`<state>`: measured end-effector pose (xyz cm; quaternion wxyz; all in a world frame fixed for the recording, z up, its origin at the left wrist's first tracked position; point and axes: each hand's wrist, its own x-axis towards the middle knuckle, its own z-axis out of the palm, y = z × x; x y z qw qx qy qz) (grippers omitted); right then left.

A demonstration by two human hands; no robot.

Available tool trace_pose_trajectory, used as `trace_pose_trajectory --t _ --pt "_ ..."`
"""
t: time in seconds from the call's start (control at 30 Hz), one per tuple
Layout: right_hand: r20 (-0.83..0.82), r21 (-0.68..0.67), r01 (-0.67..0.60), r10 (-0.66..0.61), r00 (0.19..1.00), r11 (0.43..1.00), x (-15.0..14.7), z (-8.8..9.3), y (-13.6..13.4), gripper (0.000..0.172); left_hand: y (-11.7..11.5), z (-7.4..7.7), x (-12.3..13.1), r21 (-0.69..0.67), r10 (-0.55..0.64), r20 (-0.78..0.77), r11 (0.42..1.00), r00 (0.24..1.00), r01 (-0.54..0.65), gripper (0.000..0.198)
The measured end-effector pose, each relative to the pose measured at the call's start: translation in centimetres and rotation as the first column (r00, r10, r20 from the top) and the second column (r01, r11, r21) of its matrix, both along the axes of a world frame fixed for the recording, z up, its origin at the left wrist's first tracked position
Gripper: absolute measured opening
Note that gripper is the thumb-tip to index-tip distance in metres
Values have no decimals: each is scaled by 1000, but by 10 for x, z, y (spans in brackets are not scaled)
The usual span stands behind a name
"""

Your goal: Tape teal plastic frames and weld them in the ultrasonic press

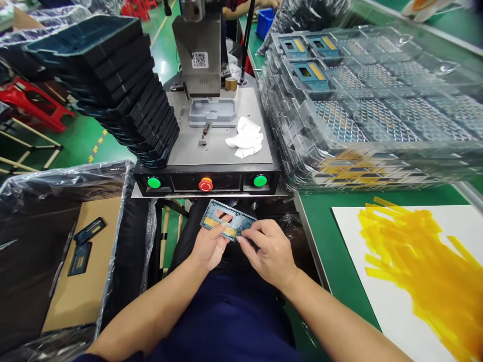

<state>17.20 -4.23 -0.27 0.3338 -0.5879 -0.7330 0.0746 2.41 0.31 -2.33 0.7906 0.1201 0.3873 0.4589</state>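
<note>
Above my lap, my left hand (208,249) grips a blue-grey plastic panel (244,221) by its lower left side. The panel has a rectangular window and a yellow strip along its near edge, and it is tilted toward me. My left thumb presses on its face beside the strip. The thumb and index finger of my right hand (269,249) are pinched at the panel's right lower corner. Whether a thin film or tab lies between those fingertips is too small to tell.
Ahead stands a press with a grey fixture (212,113), a white cloth (246,138), green buttons and a red stop button (206,184). Stacked black trays (113,75) lean left. Clear trays (362,115) hold panels at right, beside a white board with yellow strips (422,261). A lined bin (130,216) holds two panels.
</note>
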Motion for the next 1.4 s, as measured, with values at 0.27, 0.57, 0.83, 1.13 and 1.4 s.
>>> trace_pose_trajectory --t 0.27,0.57,0.83,1.13,1.4 --pt "66 -84 -55 61 996 995 -2 -11 1 65 -1 1 -6 23 -66 43 998 997 65 39" --pt "71 -61 -45 50 996 997 17 32 24 61 2 -20 -40 400 -296 -249 836 922 376 54" --pt "184 -174 15 18 983 985 9 102 141 64 4 -118 -78 154 219 -976 626 17 765 54" --pt "235 -364 251 -173 957 897 -1 123 279 69 5 -133 -87 147 265 -964 606 -25 782 49" --pt "91 -467 99 -64 994 878 20 115 346 59 11 -149 -99 229 335 -942 615 13 754 46"
